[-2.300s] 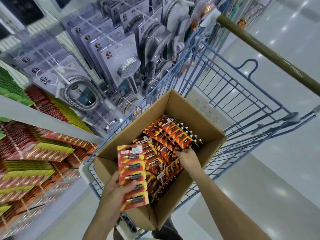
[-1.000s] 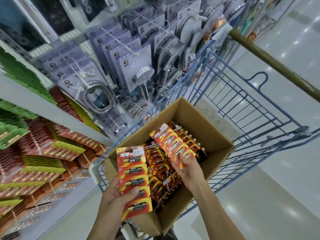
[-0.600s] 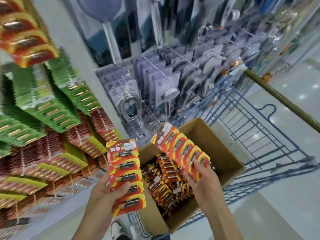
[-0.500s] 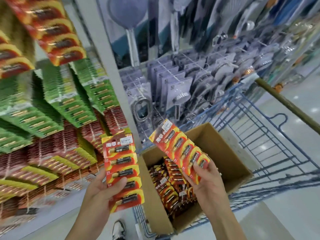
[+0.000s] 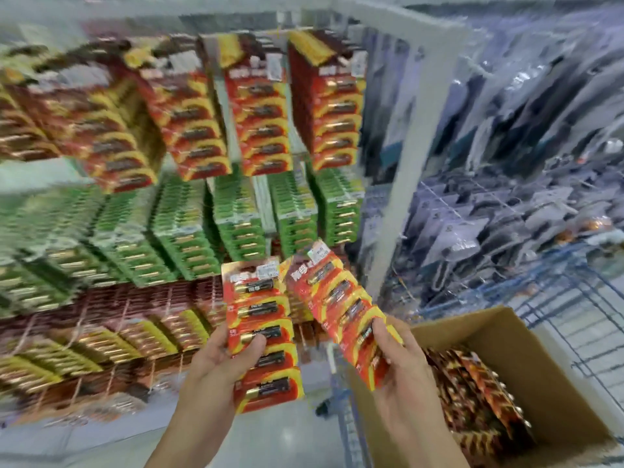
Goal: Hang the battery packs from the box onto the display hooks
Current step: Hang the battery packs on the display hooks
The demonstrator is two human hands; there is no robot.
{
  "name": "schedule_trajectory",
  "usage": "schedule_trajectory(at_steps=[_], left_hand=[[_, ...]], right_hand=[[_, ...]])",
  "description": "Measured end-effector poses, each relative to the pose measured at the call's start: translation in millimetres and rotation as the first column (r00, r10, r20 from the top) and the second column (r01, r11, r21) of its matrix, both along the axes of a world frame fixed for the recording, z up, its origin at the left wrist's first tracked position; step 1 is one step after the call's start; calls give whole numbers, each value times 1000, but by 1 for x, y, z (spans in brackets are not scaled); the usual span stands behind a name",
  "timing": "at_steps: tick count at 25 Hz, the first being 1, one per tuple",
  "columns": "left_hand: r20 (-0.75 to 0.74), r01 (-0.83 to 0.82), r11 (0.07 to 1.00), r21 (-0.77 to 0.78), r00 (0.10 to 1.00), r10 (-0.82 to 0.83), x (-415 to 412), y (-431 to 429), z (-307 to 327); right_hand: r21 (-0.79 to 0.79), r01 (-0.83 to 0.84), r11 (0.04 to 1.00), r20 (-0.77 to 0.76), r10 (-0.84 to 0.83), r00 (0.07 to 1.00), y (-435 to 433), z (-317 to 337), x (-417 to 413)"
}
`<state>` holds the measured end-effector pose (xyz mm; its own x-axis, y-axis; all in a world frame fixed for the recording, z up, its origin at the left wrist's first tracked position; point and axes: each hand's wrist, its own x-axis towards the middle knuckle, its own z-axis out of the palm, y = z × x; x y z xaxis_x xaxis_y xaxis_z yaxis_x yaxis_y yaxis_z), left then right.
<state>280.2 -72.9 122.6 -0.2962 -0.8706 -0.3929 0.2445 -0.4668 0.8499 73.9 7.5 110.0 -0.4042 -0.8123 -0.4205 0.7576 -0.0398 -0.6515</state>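
My left hand (image 5: 216,364) grips a red and yellow strip of battery packs (image 5: 260,309) by its lower half, held upright. My right hand (image 5: 401,363) grips a second strip of battery packs (image 5: 341,298) near its lower end, tilted up to the left so that its top nearly meets the first strip. The open cardboard box (image 5: 479,329) at lower right holds several more packs (image 5: 472,396). Ahead, rows of red packs (image 5: 263,116) and green packs (image 5: 236,224) hang on the display; the hooks themselves are hidden by the packs and by blur.
The box sits in a blue wire cart (image 5: 574,305) at the right. A white upright post (image 5: 408,146) divides the battery display from hanging clear-packaged goods (image 5: 523,163). Lower rows of dark red and yellow packs (image 5: 111,332) fill the left. Pale floor shows below.
My view has swung left and up from the box to the battery display. Both hands have risen toward it with their strips, and the right strip now sits close beside the left one.
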Motion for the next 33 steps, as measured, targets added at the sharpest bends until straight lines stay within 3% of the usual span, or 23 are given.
schedule_trajectory(at_steps=[4, 13, 20, 26, 33], left_hand=[[-31, -38, 999, -28, 999, 37, 82, -36, 6], [-70, -45, 990, -136, 997, 35, 196, -106, 61], [-105, -73, 976, -207, 993, 52, 221, -126, 93], [-123, -135, 963, -235, 986, 108, 206, -139, 112], [-122, -177, 951, -255, 981, 150, 193, -147, 117]], right_hand=[[29, -41, 999, 4, 41, 999, -39, 15, 78], [-218, -60, 974, 97, 82, 992, -98, 62, 201], [-264, -170, 950, -155, 132, 979, -133, 111, 207], [-312, -73, 947, -418, -68, 906, -167, 149, 178], [-280, -37, 959, -496, -112, 861, -194, 157, 154]])
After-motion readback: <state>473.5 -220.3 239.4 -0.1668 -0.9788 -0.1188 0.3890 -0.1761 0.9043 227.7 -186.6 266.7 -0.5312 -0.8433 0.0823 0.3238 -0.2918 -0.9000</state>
